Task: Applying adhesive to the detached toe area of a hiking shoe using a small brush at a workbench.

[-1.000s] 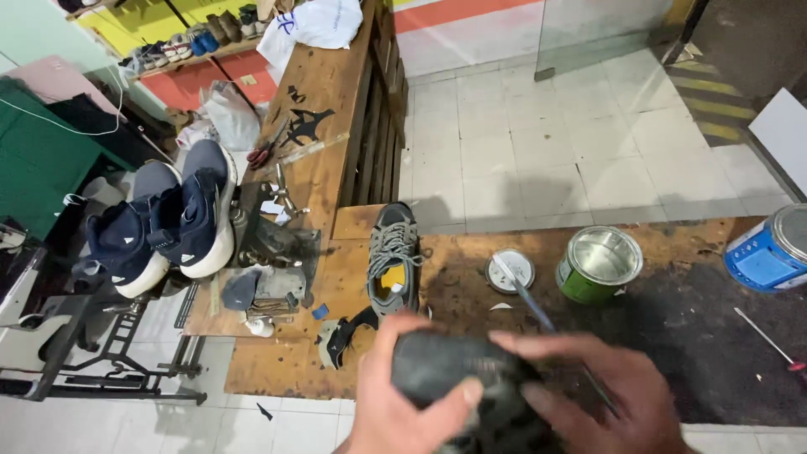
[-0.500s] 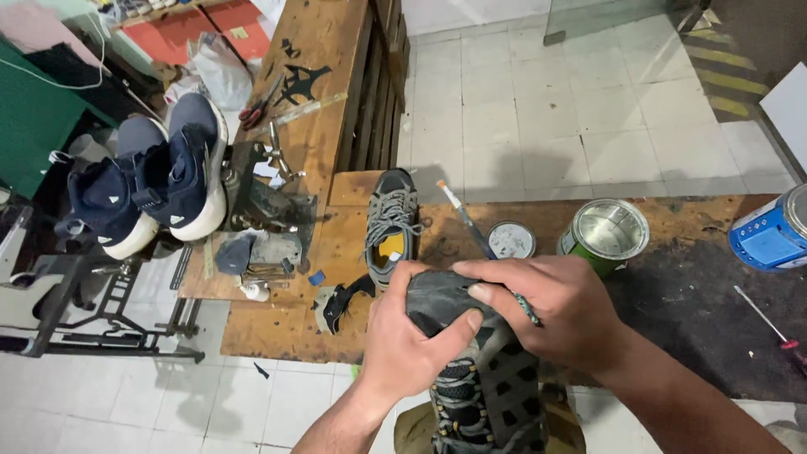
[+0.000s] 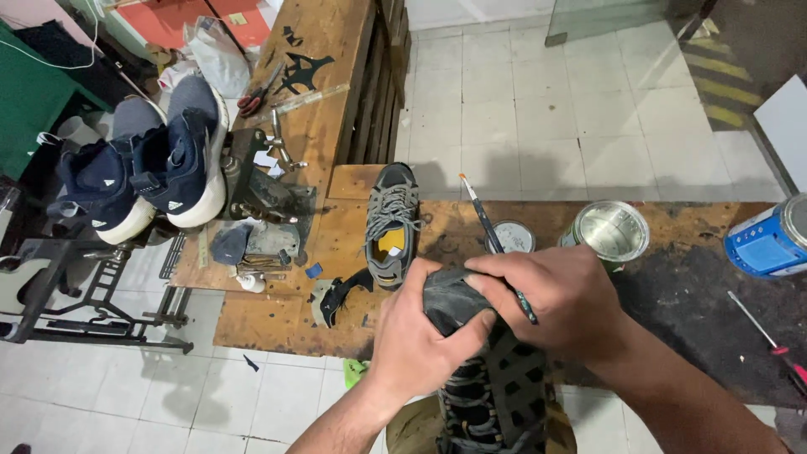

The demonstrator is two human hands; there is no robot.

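Observation:
My left hand (image 3: 416, 336) grips the toe end of a dark shoe (image 3: 487, 387) turned sole up, its lugged black sole facing me. My right hand (image 3: 559, 303) presses on the same toe from the right and also holds a thin brush (image 3: 487, 227) that sticks up and away between its fingers. Just beyond the hands, a grey laced shoe with a yellow insole (image 3: 391, 225) lies on the wooden workbench (image 3: 277, 324). A small open tin (image 3: 510, 236) and a larger green can (image 3: 611, 231) stand behind the brush.
A pair of navy sneakers with white soles (image 3: 143, 168) rests on a stand at left. Metal tools, scraps and scissors (image 3: 256, 97) litter the bench. A blue can (image 3: 769, 240) and a red-handled screwdriver (image 3: 769, 340) lie at right. Tiled floor lies beyond.
The dark shoe and both hands have risen toward the view's centre and come nearer. The brush has swung upright, away from the small tin.

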